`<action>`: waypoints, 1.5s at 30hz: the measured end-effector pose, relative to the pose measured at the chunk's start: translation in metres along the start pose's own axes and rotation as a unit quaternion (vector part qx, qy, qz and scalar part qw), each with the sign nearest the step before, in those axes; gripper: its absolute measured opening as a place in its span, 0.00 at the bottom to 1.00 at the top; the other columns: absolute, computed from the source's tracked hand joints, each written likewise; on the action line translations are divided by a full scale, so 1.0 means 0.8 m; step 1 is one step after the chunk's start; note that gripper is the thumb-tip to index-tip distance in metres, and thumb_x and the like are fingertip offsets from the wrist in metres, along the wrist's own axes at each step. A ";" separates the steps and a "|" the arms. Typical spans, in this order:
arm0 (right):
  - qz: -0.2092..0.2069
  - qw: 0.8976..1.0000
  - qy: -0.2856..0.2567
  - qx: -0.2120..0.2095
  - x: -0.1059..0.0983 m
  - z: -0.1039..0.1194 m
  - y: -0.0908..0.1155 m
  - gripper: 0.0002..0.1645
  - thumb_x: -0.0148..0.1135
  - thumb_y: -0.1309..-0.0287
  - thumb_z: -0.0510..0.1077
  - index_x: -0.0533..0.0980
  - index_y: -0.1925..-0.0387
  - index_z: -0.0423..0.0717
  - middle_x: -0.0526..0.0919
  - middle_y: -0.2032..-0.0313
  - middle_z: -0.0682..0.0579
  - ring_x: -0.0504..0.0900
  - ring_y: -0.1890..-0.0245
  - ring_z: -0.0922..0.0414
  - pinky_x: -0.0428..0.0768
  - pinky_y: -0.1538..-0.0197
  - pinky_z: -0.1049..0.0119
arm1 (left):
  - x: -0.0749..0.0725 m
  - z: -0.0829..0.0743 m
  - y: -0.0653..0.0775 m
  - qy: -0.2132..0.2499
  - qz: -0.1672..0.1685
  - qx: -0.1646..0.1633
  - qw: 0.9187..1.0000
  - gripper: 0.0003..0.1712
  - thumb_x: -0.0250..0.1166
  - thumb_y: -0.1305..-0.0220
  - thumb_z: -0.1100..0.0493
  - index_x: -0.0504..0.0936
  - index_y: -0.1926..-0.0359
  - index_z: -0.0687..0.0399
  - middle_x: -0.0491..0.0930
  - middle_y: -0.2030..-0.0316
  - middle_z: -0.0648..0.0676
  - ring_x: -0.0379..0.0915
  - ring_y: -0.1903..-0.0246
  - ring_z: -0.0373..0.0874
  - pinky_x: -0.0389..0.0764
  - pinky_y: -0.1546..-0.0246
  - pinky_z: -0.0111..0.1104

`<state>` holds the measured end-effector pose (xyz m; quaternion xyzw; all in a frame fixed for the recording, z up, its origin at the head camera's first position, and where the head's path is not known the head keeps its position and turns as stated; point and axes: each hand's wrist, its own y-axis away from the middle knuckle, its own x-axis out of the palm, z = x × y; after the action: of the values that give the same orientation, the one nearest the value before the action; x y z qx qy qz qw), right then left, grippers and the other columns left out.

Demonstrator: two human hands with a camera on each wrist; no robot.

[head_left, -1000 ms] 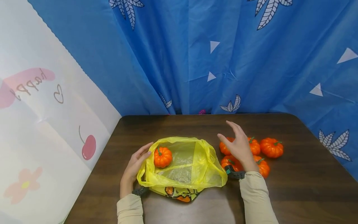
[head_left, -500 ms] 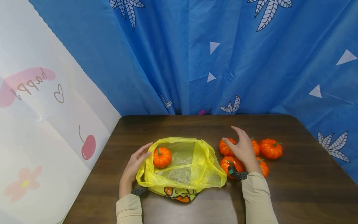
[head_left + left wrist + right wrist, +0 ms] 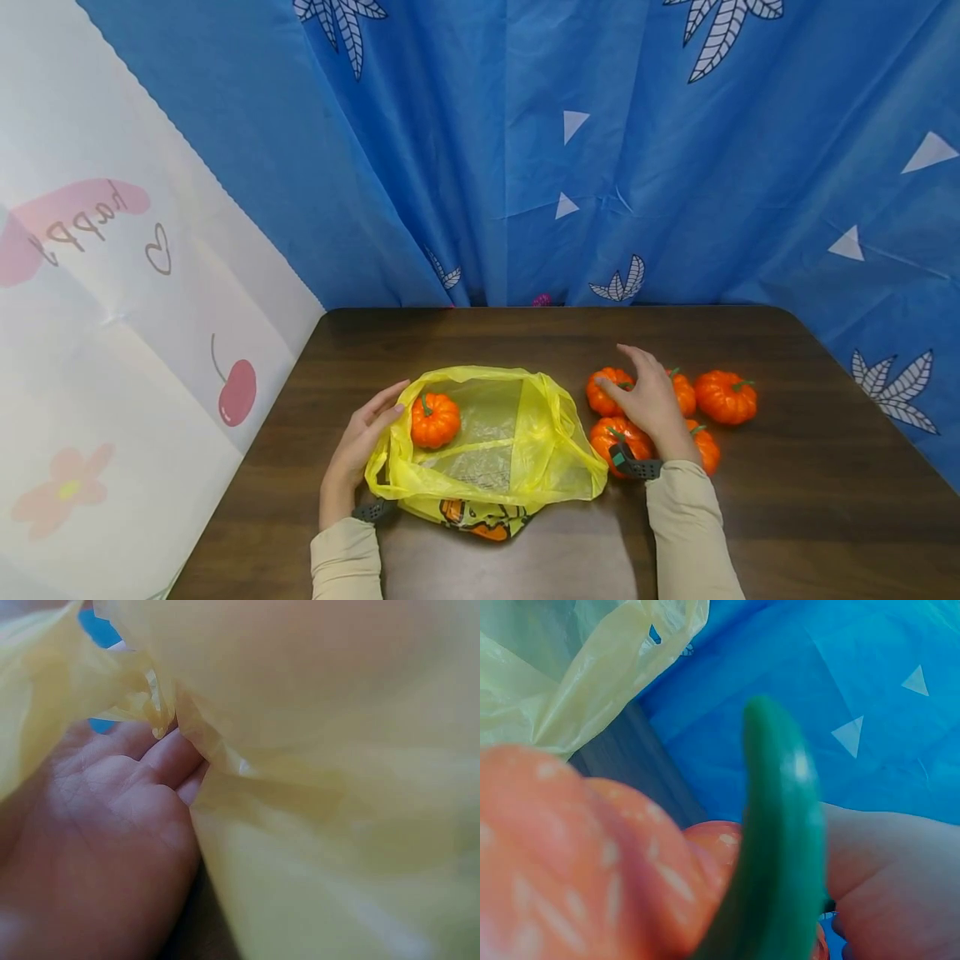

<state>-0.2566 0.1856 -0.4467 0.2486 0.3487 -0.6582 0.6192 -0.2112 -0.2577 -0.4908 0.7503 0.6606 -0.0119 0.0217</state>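
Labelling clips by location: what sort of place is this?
Probably a makeshift indoor recording booth: a dark wood-look table, a blue patterned curtain hung behind it, and a white printed sheet at the left. The black device strapped to the right wrist also suggests filming.

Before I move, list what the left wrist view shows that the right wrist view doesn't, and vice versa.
Only the left wrist view: the left hand, palm showing, partly hidden by the yellow bag. Only the right wrist view: uncovered orange pumpkins, a curved green stem up close, part of the right hand, and white triangles. Both: the yellow bag and a blue background.
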 end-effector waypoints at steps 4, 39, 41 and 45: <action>0.002 1.000 0.005 -0.005 0.000 0.000 0.000 0.44 0.70 0.36 0.53 0.65 0.27 0.37 0.63 0.27 0.31 0.61 0.29 0.31 0.61 0.28 0.31 | 0.000 0.000 0.000 -0.005 0.000 -0.003 1.000 0.30 0.59 0.23 0.52 0.68 0.25 0.51 0.65 0.25 0.56 0.73 0.38 0.32 0.78 0.43 0.26; 0.029 0.999 0.016 -0.022 0.005 0.003 0.000 0.44 0.70 0.36 0.55 0.66 0.27 0.37 0.69 0.30 0.31 0.65 0.31 0.30 0.63 0.29 0.32 | -0.003 0.003 -0.002 -0.010 0.000 0.000 1.000 0.29 0.59 0.22 0.51 0.69 0.25 0.50 0.66 0.25 0.56 0.74 0.40 0.33 0.79 0.44 0.26; 0.029 0.999 0.017 -0.023 0.005 0.003 0.000 0.44 0.70 0.36 0.55 0.67 0.28 0.37 0.69 0.30 0.31 0.65 0.31 0.30 0.63 0.29 0.32 | -0.003 0.003 -0.002 -0.009 0.000 0.001 1.000 0.29 0.58 0.22 0.51 0.69 0.25 0.50 0.66 0.25 0.56 0.74 0.40 0.33 0.79 0.44 0.27; 0.029 0.999 0.019 -0.024 0.005 0.003 0.000 0.44 0.70 0.36 0.55 0.67 0.28 0.37 0.69 0.30 0.31 0.66 0.31 0.30 0.63 0.29 0.32 | -0.002 0.002 -0.002 -0.010 0.000 0.001 1.000 0.29 0.58 0.22 0.52 0.69 0.25 0.50 0.65 0.25 0.56 0.75 0.41 0.33 0.79 0.44 0.27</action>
<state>-0.2564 0.1811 -0.4479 0.2559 0.3687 -0.6263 0.6374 -0.2130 -0.2594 -0.4924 0.7500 0.6606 -0.0200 0.0271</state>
